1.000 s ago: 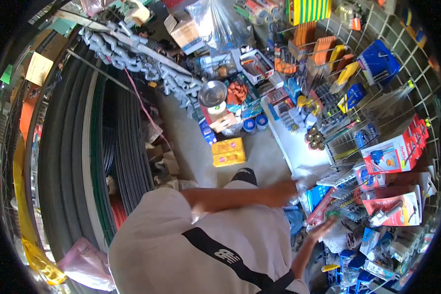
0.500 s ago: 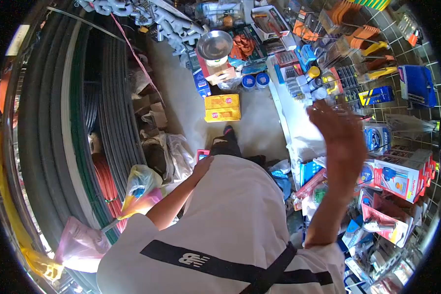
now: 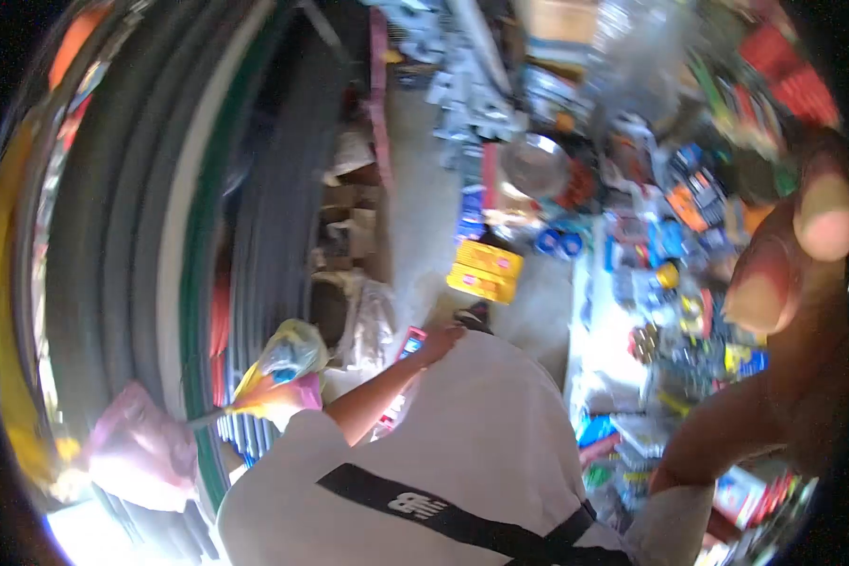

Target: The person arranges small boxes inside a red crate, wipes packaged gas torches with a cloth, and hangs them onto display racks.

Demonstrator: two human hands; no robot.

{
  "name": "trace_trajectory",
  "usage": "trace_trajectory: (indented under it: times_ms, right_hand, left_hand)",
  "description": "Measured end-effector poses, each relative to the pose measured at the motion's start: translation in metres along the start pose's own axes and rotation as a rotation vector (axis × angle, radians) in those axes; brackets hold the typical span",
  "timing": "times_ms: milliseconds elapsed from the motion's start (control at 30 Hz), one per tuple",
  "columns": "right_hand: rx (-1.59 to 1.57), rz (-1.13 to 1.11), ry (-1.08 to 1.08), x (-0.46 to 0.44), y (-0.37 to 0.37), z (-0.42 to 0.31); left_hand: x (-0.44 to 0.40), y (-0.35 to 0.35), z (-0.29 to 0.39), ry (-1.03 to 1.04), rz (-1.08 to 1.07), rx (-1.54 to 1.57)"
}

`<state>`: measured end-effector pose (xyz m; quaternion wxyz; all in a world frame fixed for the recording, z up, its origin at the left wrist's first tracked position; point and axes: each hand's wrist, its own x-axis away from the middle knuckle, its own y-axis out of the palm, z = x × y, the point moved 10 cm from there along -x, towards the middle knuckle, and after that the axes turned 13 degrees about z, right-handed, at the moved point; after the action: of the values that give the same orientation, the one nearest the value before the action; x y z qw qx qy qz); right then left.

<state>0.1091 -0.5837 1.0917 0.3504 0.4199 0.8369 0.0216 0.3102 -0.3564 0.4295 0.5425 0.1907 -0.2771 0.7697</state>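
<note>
My right hand (image 3: 788,250) is raised close to the camera at the right side, large and slightly blurred. Two fingertips point toward the lens with a gap between them, and nothing shows in its grasp. Below, my left hand (image 3: 441,345) lies against the front of my white shirt (image 3: 500,415), near my thigh; blur hides how its fingers are set. Just left of that hand is a red-edged item with a bluish face (image 3: 410,341), its kind unclear. On the floor ahead sits a yellow box (image 3: 485,272) with red marks.
Grey hoses or pipes (image 3: 123,236) stand along the left, with a pink plastic bag (image 3: 146,443) beside them. A round metal pan (image 3: 536,165) and blue-lidded tubs (image 3: 558,242) are ahead. Packaged goods crowd the right, including a small yellow-and-blue pack (image 3: 745,359).
My right hand has come up and outward, nearer the camera. The view has turned, so the yellow box and the goods appear farther right. My left hand stays by my thigh.
</note>
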Motion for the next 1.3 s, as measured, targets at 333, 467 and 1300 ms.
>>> trace_trajectory:
  times_ms: [333,467,1300]
  right_hand:
    - [-0.023,-0.242,0.032,-0.118,0.113,0.11]
    - [-0.022,-0.347,-0.023,-0.157,0.161,0.11]
    - [-0.175,-1.413,0.047,-0.054,0.508,0.053]
  left_hand:
    - [0.003,-0.076,0.026,0.218,0.219,-0.693]
    - [-0.013,-0.063,-0.078,0.285,0.197,-0.836]
    - [0.241,0.049,-0.17,-0.693,1.201,0.417]
